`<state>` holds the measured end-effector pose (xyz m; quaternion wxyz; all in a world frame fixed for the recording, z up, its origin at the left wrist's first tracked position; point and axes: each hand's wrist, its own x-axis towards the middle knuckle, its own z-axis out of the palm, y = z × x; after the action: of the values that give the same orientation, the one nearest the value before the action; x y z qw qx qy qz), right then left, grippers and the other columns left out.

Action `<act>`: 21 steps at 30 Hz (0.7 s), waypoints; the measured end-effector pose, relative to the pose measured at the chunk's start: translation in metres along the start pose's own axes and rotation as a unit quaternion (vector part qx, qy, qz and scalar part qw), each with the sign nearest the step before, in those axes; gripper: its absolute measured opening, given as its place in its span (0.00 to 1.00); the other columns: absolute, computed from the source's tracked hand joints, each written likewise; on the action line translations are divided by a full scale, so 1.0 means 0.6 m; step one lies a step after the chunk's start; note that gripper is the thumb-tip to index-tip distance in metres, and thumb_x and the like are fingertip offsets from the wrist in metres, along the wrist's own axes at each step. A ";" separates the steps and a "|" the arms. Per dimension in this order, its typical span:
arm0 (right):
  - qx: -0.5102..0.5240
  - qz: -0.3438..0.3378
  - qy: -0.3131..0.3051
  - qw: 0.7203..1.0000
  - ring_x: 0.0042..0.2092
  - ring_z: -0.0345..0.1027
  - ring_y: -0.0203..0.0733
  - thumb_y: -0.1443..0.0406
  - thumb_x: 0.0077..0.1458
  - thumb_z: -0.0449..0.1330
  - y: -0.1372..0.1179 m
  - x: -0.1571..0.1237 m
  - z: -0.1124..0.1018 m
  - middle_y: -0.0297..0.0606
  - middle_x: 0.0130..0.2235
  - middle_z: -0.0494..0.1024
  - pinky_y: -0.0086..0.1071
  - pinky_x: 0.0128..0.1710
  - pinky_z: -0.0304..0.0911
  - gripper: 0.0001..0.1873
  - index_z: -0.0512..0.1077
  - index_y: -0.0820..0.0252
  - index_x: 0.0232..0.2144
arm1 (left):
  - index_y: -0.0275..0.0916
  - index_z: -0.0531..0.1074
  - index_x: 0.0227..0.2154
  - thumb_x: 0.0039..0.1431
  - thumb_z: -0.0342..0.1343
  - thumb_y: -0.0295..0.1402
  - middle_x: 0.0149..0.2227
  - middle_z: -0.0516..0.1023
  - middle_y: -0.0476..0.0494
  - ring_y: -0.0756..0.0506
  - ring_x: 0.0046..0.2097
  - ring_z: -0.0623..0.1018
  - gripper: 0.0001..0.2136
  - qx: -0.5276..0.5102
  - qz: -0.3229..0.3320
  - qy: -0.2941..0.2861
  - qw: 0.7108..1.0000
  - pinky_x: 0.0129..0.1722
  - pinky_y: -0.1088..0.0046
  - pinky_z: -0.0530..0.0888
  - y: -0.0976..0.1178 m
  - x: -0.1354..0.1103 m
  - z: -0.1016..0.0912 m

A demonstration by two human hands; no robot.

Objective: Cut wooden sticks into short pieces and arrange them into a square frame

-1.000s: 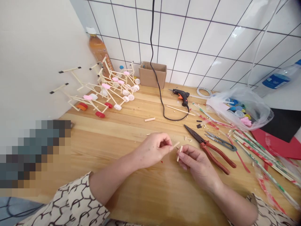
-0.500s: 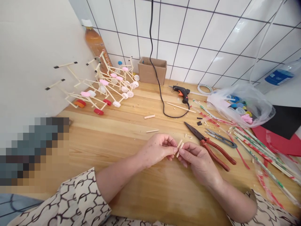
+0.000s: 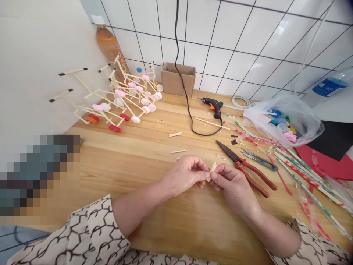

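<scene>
My left hand point(image 3: 185, 175) and my right hand point(image 3: 231, 186) meet fingertip to fingertip just above the wooden table point(image 3: 154, 221). Both are closed in a pinch on short wooden stick pieces point(image 3: 212, 168), held side by side between the thumbs and forefingers. Red-handled pliers point(image 3: 245, 169) lie just right of my right hand, with small scissors point(image 3: 259, 162) beside them. Two loose stick bits point(image 3: 178, 151) lie on the table beyond my left hand.
A stick-and-bottle-cap model point(image 3: 124, 99) stands at the back left by an orange bottle point(image 3: 109, 46). A cardboard box point(image 3: 178, 79), a glue gun point(image 3: 213, 105) with its black cord, a tape roll point(image 3: 240, 101), a bag of caps point(image 3: 284, 121) and wrapped chopsticks point(image 3: 306, 176) fill the back and right.
My hands have come together; the two stick pieces, held apart a second ago, are now pressed side by side. The view has tipped slightly.
</scene>
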<state>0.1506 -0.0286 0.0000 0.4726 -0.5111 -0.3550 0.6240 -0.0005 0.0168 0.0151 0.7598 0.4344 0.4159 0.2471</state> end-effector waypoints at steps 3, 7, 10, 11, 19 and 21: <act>0.010 -0.001 -0.001 1.000 0.21 0.58 0.30 0.62 0.43 0.67 0.002 0.000 0.000 0.30 0.19 0.70 0.26 0.21 0.51 0.09 0.71 0.61 0.22 | 0.33 0.66 0.22 0.46 0.57 0.23 0.19 0.71 0.52 0.55 0.20 0.70 0.05 -0.007 0.007 -0.004 1.000 0.24 0.77 0.69 -0.003 0.002 0.000; 0.021 0.001 0.002 1.000 0.21 0.59 0.30 0.63 0.42 0.68 0.003 -0.001 -0.001 0.31 0.19 0.72 0.25 0.20 0.52 0.09 0.71 0.61 0.21 | 0.33 0.65 0.23 0.47 0.57 0.23 0.20 0.72 0.51 0.55 0.20 0.70 0.05 -0.011 0.011 -0.011 1.000 0.23 0.78 0.69 -0.007 0.004 0.000; 0.025 0.002 0.005 1.000 0.21 0.59 0.30 0.63 0.41 0.68 0.004 -0.001 -0.001 0.31 0.19 0.72 0.25 0.20 0.52 0.10 0.71 0.61 0.21 | 0.33 0.65 0.23 0.47 0.57 0.24 0.20 0.72 0.51 0.55 0.20 0.70 0.05 -0.011 0.016 -0.015 1.000 0.23 0.78 0.68 -0.009 0.005 0.000; 0.023 0.002 0.006 1.000 0.20 0.59 0.30 0.63 0.41 0.68 0.004 0.000 -0.001 0.31 0.19 0.72 0.25 0.20 0.52 0.10 0.71 0.61 0.21 | 0.33 0.65 0.23 0.47 0.57 0.24 0.20 0.72 0.51 0.55 0.20 0.70 0.05 -0.012 0.019 -0.017 1.000 0.23 0.78 0.68 -0.010 0.005 0.000; 0.024 0.002 0.003 1.000 0.21 0.60 0.30 0.63 0.41 0.68 0.004 0.002 -0.001 0.32 0.19 0.72 0.25 0.19 0.52 0.09 0.72 0.61 0.21 | 0.33 0.68 0.29 0.47 0.59 0.27 0.23 0.74 0.47 0.53 0.23 0.71 0.06 -0.029 0.051 -0.051 0.997 0.24 0.76 0.70 -0.017 0.008 -0.002; 0.025 0.003 0.003 1.000 0.20 0.60 0.30 0.63 0.40 0.68 0.004 0.001 -0.001 0.32 0.19 0.72 0.25 0.19 0.52 0.09 0.72 0.61 0.20 | 0.32 0.69 0.30 0.47 0.58 0.26 0.23 0.74 0.47 0.53 0.23 0.71 0.07 -0.027 0.054 -0.055 0.997 0.24 0.76 0.70 -0.017 0.009 -0.002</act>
<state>0.1507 -0.0287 -0.0026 0.4842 -0.5021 -0.3365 0.6326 0.0017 0.0162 0.0034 0.7785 0.4485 0.3430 0.2743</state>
